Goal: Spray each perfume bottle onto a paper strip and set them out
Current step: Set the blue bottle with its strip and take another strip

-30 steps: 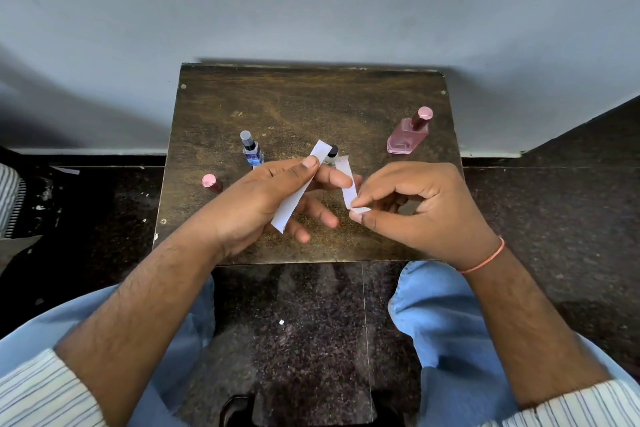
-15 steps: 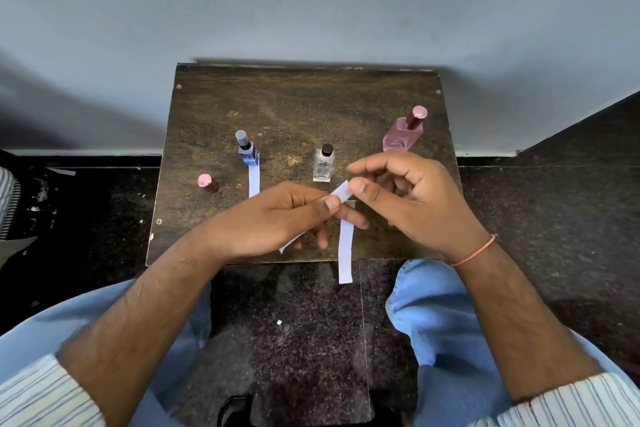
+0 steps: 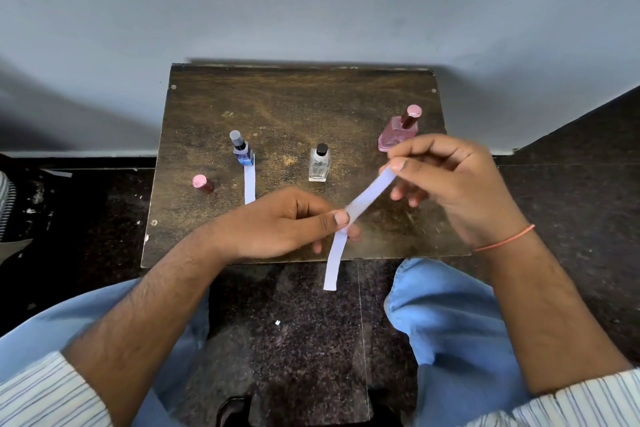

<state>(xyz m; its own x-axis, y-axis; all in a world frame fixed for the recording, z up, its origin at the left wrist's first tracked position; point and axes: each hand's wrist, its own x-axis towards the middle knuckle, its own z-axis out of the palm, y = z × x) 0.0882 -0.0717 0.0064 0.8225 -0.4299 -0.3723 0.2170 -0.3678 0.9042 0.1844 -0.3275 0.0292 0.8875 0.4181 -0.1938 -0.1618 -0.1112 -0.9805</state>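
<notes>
Three perfume bottles stand on the small dark wooden table (image 3: 294,104): a blue bottle (image 3: 243,154) at the left, a clear bottle (image 3: 319,166) in the middle and a pink bottle (image 3: 394,133) at the right. A white paper strip (image 3: 249,185) lies flat in front of the blue bottle. My right hand (image 3: 457,184) pinches the top end of another strip (image 3: 372,191), which slants down to my left hand (image 3: 287,222). My left thumb and fingers pinch paper too, and a strip (image 3: 333,265) hangs from them past the table's front edge.
A loose pink cap (image 3: 202,183) stands at the table's left side. A grey wall rises right behind the table. Dark speckled floor surrounds it, and my knees in blue trousers are under the front edge.
My right hand has risen and moved right, pulling its strip end up toward the pink bottle. My left hand has stayed low at the front edge, still pinching paper.
</notes>
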